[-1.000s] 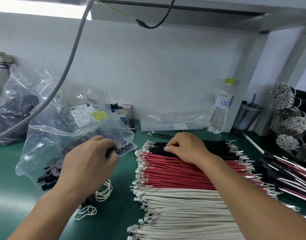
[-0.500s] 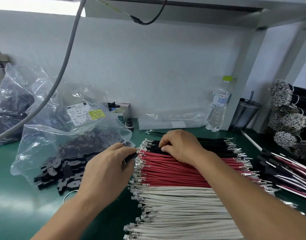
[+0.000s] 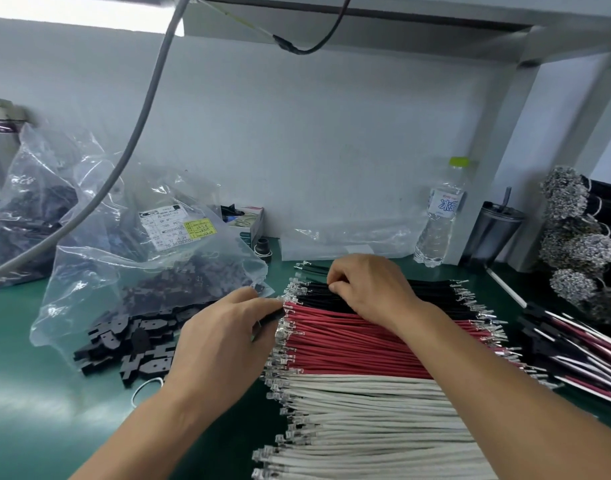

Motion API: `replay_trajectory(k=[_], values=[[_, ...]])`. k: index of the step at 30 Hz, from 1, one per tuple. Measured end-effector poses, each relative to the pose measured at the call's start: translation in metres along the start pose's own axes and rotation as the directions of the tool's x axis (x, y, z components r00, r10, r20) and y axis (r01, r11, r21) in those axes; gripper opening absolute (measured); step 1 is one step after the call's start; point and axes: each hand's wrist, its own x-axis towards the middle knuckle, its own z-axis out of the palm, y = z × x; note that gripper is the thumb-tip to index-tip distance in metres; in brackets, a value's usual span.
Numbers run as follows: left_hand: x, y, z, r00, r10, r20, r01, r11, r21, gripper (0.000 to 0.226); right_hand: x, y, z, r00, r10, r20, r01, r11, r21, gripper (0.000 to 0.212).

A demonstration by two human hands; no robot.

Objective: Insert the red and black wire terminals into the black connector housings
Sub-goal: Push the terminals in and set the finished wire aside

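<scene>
Black wires (image 3: pixel 432 296), red wires (image 3: pixel 349 344) and white wires (image 3: pixel 366 410) lie side by side in a flat stack on the green mat, their metal terminals at both ends. My left hand (image 3: pixel 221 337) grips a black connector housing (image 3: pixel 271 315) right at the left terminal ends of the red wires. My right hand (image 3: pixel 369 289) rests on the black wires with curled fingers pinching at them near their left end. Loose black housings (image 3: pixel 130 344) spill from a clear bag (image 3: pixel 141 251) to the left.
A second bag of parts (image 3: pixel 33 216) sits at far left under a grey hose (image 3: pixel 124 157). A water bottle (image 3: pixel 440 216) and a dark tumbler (image 3: pixel 494 233) stand at the back. Finished wire assemblies (image 3: pixel 574 355) and terminal bundles (image 3: pixel 574 237) lie at right.
My left hand moved right from the bag of housings to the wire stack's left edge, carrying a housing. My right hand stayed on the black wires.
</scene>
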Motion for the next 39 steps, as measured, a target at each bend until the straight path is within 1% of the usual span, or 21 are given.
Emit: replay_trajectory(k=[2,6,8,10,11,13,14,16,17,18,21,24,29,32,36,39], values=[[-0.001,0.000,0.000,1.000,0.013,-0.012,-0.013,1.000,-0.022,0.021,0.004,0.003,-0.007,0.996,0.018,-0.082,-0.014,0.999,0.047,0.010],[-0.002,0.000,0.001,0.999,0.031,-0.007,-0.031,0.997,-0.070,0.023,0.015,0.007,-0.033,0.959,0.096,-0.266,-0.033,0.972,0.231,0.017],[-0.001,0.002,0.003,1.000,0.007,0.003,-0.006,0.997,-0.082,0.024,0.021,0.007,-0.057,0.916,0.151,-0.371,-0.028,0.948,0.318,0.019],[0.000,0.002,0.003,0.999,-0.045,0.003,0.045,0.992,-0.119,0.024,0.020,0.003,-0.087,0.856,0.166,-0.490,0.037,0.925,0.379,0.019],[0.000,0.001,0.003,0.998,-0.067,0.004,0.067,0.987,-0.149,0.023,0.015,0.000,-0.099,0.829,0.142,-0.541,0.083,0.925,0.371,0.018],[0.001,0.001,0.004,0.996,-0.092,0.021,0.095,0.970,-0.226,0.021,-0.008,-0.008,-0.111,0.807,0.019,-0.591,0.148,0.961,0.234,0.016],[0.001,0.002,0.005,0.994,-0.103,0.031,0.108,0.955,-0.278,0.022,-0.024,-0.013,-0.108,0.814,-0.062,-0.578,0.171,0.976,0.137,0.015],[0.001,0.004,0.005,0.991,-0.123,0.050,0.132,0.909,-0.395,0.027,-0.060,-0.021,-0.088,0.842,-0.194,-0.503,0.218,0.976,-0.011,0.012],[0.000,0.005,0.005,0.990,-0.125,0.059,0.138,0.886,-0.444,0.030,-0.077,-0.024,-0.074,0.854,-0.224,-0.469,0.230,0.972,-0.046,0.012],[0.000,0.007,0.005,0.990,-0.124,0.065,0.140,0.864,-0.484,0.031,-0.090,-0.024,-0.060,0.863,-0.228,-0.451,0.233,0.971,-0.045,0.012],[0.000,0.010,0.008,0.990,-0.111,0.089,0.141,0.814,-0.563,0.032,-0.106,-0.021,-0.036,0.872,-0.175,-0.457,0.233,0.970,0.072,0.016],[-0.003,0.010,0.012,0.989,-0.087,0.123,0.144,0.787,-0.600,0.035,-0.112,-0.016,-0.030,0.874,-0.152,-0.461,0.243,0.959,0.145,0.016],[-0.008,0.010,0.017,0.989,-0.055,0.136,0.135,0.709,-0.692,0.022,-0.117,-0.015,-0.028,0.880,-0.141,-0.453,0.244,0.954,0.176,0.015],[-0.007,0.011,0.015,0.989,-0.045,0.138,0.131,0.688,-0.714,0.022,-0.115,-0.015,-0.028,0.877,-0.159,-0.454,0.262,0.949,0.174,0.016],[-0.005,0.013,0.014,0.988,-0.071,0.139,0.151,0.672,-0.725,0.022,-0.116,-0.013,-0.027,0.894,-0.179,-0.410,0.277,0.941,0.193,0.015],[-0.005,0.016,0.012,0.985,-0.068,0.156,0.160,0.673,-0.722,0.020,-0.116,-0.010,-0.025,0.933,-0.129,-0.336,0.243,0.915,0.323,0.012]])
